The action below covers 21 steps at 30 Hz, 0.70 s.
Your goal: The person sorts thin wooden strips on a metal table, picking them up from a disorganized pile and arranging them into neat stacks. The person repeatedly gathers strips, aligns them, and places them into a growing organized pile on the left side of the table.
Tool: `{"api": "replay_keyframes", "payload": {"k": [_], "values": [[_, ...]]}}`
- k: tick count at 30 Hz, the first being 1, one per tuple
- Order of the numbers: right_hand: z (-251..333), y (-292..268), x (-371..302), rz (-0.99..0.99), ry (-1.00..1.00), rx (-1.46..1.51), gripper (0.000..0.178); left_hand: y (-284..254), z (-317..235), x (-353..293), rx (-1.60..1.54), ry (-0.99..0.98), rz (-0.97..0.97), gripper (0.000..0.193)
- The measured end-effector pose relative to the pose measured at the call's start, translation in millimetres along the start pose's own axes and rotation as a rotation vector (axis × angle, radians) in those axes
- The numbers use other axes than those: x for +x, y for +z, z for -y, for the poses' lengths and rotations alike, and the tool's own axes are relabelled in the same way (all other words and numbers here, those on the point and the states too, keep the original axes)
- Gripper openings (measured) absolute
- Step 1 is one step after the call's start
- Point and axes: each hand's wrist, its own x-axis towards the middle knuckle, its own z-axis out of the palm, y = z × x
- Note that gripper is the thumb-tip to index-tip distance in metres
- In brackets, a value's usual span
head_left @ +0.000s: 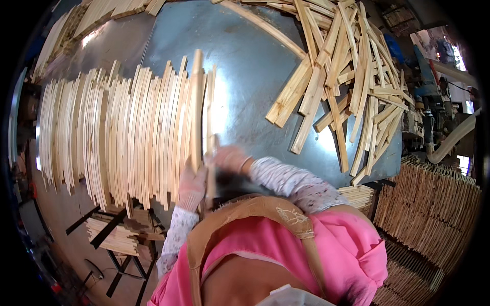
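Note:
A long row of pale wooden strips (pixel 122 132) lies side by side across the left of the metal table. My left hand (pixel 192 184), in a light pinkish glove, is closed at the near end of a raised strip (pixel 196 109) at the row's right end. Just right of it, my right hand (pixel 229 157), gloved alike and a little blurred, closes its fingertips on another upright-lying strip (pixel 210 115). The near ends of both strips are partly hidden by my hands.
A loose, crossed heap of wooden strips (pixel 352 66) covers the table's (pixel 245 97) right side. More boards (pixel 102 18) lie at the far left. Stacked strips (pixel 429 224) stand at lower right, and a bundle (pixel 112 236) sits on a black metal frame (pixel 109 227) below the table's left edge.

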Motion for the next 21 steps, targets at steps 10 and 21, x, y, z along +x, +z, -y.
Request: {"api": "replay_keyframes", "payload": {"k": [10,21], "values": [[-80,-98,30,-0.334,-0.027,0.074,0.063,-32,-142,239,0.447,0.178,-0.150,0.062],[-282,-379,120,-0.859,0.408,-0.344,0.048,50,-296,489,0.396,0.693,-0.292,0.062]]}}
